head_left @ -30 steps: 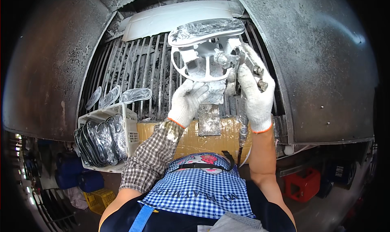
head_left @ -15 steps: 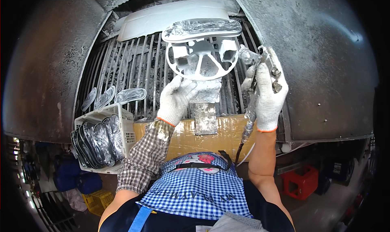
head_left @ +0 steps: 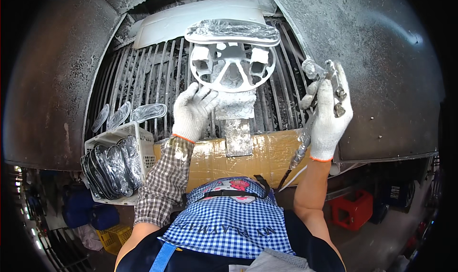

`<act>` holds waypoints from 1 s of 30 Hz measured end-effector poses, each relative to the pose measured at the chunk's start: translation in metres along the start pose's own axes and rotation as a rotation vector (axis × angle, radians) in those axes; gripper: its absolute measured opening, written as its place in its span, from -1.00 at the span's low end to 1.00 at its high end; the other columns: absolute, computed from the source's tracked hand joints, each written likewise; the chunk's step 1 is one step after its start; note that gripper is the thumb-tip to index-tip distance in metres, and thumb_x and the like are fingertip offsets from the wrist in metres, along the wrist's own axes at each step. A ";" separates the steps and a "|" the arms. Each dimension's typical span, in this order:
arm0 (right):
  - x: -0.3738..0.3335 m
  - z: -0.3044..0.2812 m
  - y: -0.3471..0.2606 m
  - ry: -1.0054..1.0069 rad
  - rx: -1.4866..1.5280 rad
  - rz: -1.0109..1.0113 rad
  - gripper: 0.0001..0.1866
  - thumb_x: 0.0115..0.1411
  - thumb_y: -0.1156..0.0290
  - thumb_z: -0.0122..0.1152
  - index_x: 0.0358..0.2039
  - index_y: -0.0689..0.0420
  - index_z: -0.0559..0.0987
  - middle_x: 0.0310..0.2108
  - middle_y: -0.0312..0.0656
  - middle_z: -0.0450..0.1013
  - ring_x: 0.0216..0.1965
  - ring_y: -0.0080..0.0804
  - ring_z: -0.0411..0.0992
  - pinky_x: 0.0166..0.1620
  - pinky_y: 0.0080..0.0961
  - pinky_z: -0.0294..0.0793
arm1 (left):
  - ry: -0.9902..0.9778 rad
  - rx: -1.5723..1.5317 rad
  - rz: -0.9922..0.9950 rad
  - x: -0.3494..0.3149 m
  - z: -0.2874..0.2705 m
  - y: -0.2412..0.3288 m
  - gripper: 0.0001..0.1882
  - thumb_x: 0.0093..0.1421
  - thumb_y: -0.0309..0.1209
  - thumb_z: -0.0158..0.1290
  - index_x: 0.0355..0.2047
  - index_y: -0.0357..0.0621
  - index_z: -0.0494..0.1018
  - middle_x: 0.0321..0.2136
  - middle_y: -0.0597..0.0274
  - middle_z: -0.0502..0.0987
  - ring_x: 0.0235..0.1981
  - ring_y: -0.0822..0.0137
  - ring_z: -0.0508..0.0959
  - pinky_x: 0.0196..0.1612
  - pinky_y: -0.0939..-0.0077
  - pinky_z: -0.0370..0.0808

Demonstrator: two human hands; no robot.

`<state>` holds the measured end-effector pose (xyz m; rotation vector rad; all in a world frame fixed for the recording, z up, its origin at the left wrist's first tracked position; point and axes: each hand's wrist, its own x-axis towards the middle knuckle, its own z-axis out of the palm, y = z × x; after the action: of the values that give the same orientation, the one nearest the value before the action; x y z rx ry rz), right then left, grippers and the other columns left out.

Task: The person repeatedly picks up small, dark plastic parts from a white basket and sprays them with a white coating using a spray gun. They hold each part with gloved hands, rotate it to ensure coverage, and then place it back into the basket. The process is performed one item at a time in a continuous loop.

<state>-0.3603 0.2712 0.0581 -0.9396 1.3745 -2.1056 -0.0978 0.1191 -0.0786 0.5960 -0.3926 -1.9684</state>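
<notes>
A thick shoe sole (head_left: 232,32) with a white side and a shiny film-covered top lies across a white spoked wheel-shaped stand (head_left: 235,87). Below the wheel is a paint-crusted block (head_left: 236,107). My left hand (head_left: 193,112), in a white knit glove, is open, with its fingers spread beside the wheel's lower left rim; whether they touch it I cannot tell. To the right of the wheel, my gloved right hand (head_left: 330,114) is closed around a paint-caked spray gun (head_left: 312,69). The gun's hose (head_left: 295,160) hangs toward my apron.
A white plastic crate (head_left: 149,150) at the left holds several film-covered soles (head_left: 112,169). More soles (head_left: 149,112) lie on the metal bars (head_left: 164,71) behind it. Paint-spattered metal panels (head_left: 367,81) rise on both sides. A tape-covered cardboard strip (head_left: 272,153) runs along the front.
My right hand has moved right, away from the wheel, with the spray gun. My left hand has shifted slightly left, its fingers more spread. The whole view has shifted a little.
</notes>
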 end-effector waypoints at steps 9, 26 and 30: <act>-0.017 -0.003 -0.010 -0.082 0.082 0.106 -0.43 0.50 0.53 0.15 0.47 0.32 0.30 -0.20 -0.20 0.56 -0.34 -0.67 0.46 -0.31 -0.68 0.54 | -0.045 -0.043 0.022 0.010 -0.003 0.023 -0.73 0.27 -0.32 0.15 -0.12 -0.24 0.52 0.20 -0.50 0.45 0.15 -0.33 0.57 0.19 -0.22 0.60; -0.025 -0.014 -0.021 -0.081 -0.001 0.105 -0.43 0.50 0.46 0.16 0.45 0.34 0.33 -0.23 -0.21 0.58 -0.33 -0.66 0.50 -0.30 -0.68 0.55 | -0.031 -0.085 -0.091 -0.004 0.010 -0.038 -0.59 0.34 -0.31 0.09 0.07 -0.37 0.47 0.16 -0.33 0.53 0.18 -0.26 0.57 0.29 -0.19 0.52; -0.023 -0.018 -0.027 -0.078 0.041 0.128 -0.43 0.48 0.47 0.18 0.43 0.37 0.35 -0.09 -0.15 0.60 -0.26 -0.63 0.53 -0.21 -0.65 0.58 | 0.013 -0.072 -0.091 -0.003 0.003 -0.026 -0.58 0.34 -0.31 0.08 0.08 -0.38 0.48 0.20 -0.38 0.50 0.20 -0.27 0.56 0.30 -0.22 0.51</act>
<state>-0.3581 0.3086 0.0707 -0.8835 1.3125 -1.9735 -0.1178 0.1336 -0.0888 0.5897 -0.2898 -2.0548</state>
